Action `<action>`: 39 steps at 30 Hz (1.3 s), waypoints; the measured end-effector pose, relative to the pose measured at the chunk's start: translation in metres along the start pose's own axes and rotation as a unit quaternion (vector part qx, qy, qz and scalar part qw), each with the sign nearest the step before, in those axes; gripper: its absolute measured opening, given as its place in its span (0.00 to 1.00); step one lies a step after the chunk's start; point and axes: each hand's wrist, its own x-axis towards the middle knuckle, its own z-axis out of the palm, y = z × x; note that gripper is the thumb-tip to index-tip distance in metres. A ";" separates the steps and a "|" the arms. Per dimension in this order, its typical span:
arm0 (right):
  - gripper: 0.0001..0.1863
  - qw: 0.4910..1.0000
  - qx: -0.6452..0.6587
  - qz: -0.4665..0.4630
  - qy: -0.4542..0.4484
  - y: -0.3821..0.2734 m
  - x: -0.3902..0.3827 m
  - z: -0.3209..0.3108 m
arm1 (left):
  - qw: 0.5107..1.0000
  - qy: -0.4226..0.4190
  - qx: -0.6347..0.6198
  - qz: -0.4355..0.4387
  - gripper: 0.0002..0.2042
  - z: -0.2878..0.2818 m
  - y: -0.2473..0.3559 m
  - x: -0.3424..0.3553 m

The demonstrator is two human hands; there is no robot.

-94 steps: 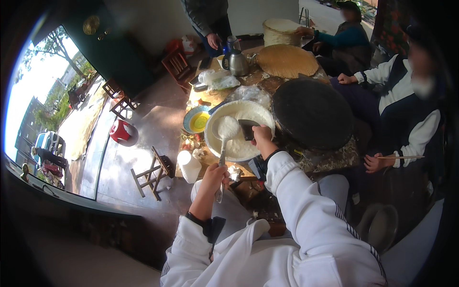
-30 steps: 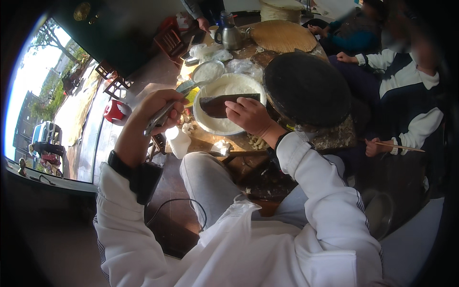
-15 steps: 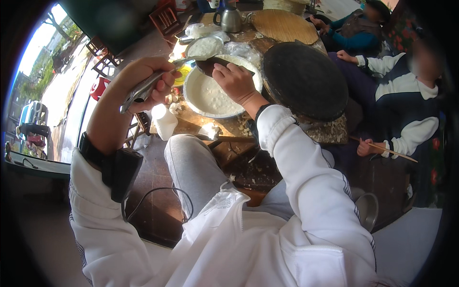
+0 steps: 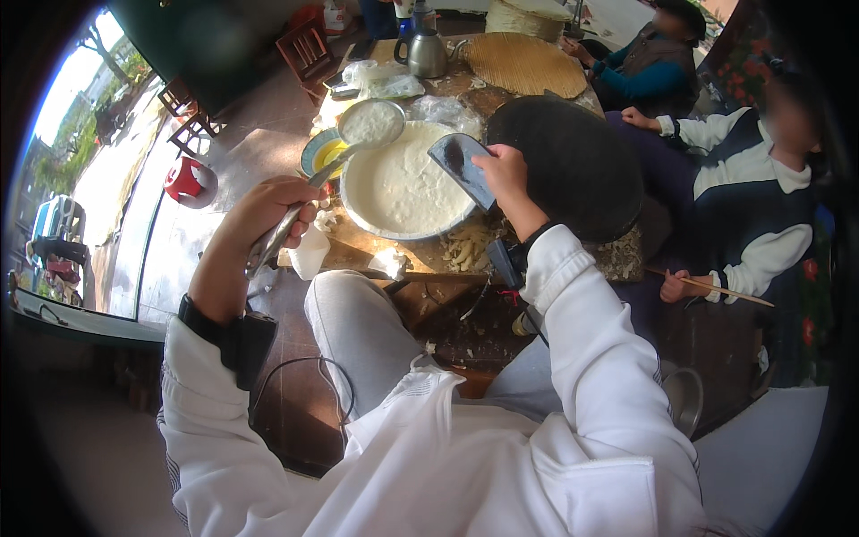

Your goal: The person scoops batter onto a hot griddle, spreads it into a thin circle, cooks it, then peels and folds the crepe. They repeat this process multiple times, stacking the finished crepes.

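Observation:
My left hand point(image 4: 273, 215) is closed round the handle of a metal ladle point(image 4: 371, 123). The ladle's bowl holds white batter and hangs over the upper left rim of a large white basin point(image 4: 348, 201). Thick, lumpy white batter point(image 4: 403, 188) fills much of that basin. In my right hand point(image 4: 504, 179) I grip a dark, flat scraper point(image 4: 458, 165) with a rounded corner, tilted over the basin's right side. Just right of this hand lies a round black griddle point(image 4: 573, 170).
A bowl with yellow contents point(image 4: 313, 154) stands left of the basin, a white plastic container point(image 4: 310, 253) near the table's front edge. Farther back are a metal kettle point(image 4: 427, 55) and a round woven mat point(image 4: 523, 64). At right, a person holds a thin stick point(image 4: 729, 292).
My right hand has moved right with the scraper, away from the ladle, and the blade's face now shows. My left hand has lowered slightly, the ladle still full.

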 end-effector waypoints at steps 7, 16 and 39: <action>0.14 0.976 0.215 0.010 -0.022 -0.038 0.014 -0.035 | 1.000 -0.013 -0.012 -0.026 0.05 0.006 -0.043 0.025; 0.13 0.950 0.298 0.031 -0.082 -0.100 0.014 -0.074 | 0.998 -0.032 -0.057 -0.002 0.06 0.003 -0.065 0.039; 0.14 0.937 0.306 0.162 -0.043 -0.013 0.035 -0.006 | 0.992 -0.095 -0.079 0.003 0.10 0.016 -0.057 0.016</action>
